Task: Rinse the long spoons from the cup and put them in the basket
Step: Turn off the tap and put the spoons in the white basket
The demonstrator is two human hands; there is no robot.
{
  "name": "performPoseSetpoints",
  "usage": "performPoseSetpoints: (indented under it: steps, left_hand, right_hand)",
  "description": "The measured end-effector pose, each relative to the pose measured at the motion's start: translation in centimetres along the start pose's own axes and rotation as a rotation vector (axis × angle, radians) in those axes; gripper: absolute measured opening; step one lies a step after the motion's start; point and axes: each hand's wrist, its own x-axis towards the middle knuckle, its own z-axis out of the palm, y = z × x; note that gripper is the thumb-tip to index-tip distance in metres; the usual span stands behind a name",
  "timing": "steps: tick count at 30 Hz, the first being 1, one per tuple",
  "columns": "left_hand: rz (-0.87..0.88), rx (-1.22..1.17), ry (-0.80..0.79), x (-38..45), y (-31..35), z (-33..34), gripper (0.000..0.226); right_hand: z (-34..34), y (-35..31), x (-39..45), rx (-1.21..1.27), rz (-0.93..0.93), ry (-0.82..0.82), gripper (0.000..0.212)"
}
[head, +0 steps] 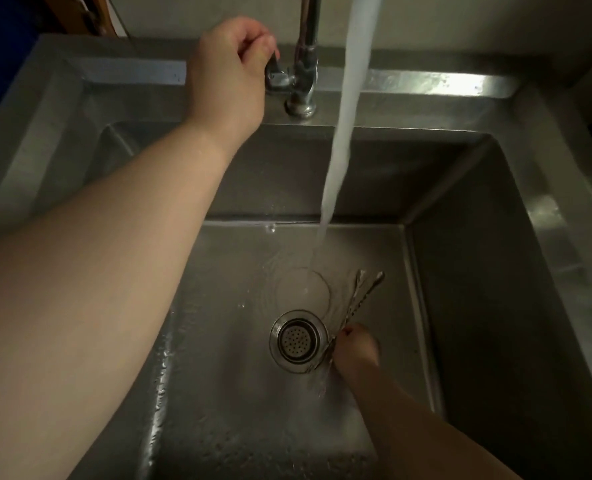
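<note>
Left hand curled round tap lever. Right hand gripped spoons low in sink, beside drain; long axis pointed away, slightly right

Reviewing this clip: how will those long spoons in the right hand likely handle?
The long spoons look like thin metal, so probably stiff and light. They sit wet, low in the sink, so likely slippery. The right hand grips several near one end; they may fan apart or slide against each other.
</note>
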Motion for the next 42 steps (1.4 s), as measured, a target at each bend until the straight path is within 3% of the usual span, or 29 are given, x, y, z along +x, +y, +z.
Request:
performPoseSetpoints:
  steps: [13,18,24,31,42]
  left_hand:
    - [-0.016,-0.026,0.048,-0.6,-0.4,0.5,0.019]
    - [-0.014,-0.056,-0.012,-2.1,-0.8,-0.1,0.006]
    - [-0.014,-0.139,-0.045,-3.7,-1.5,0.5,0.014]
    - [0.086,-0.079,-0.013,-4.5,-2.2,0.8,0.018]
    - [-0.021,-0.187,-0.070,-4.0,-2.9,1.0,0.023]
  right_hand:
    - [-0.4,0.1,1.2,0.008,-0.018,0.047,0.010]
    - [-0.4,0.2,1.2,-0.002,-0.020,0.054,0.015]
    - [-0.2,0.0,1.2,0.014,-0.007,0.064,0.018]
    - [0.1,-0.3,0.9,0.061,-0.009,0.084,0.023]
    - [0.5,-1.7,0.3,-0.007,0.033,0.115,0.030]
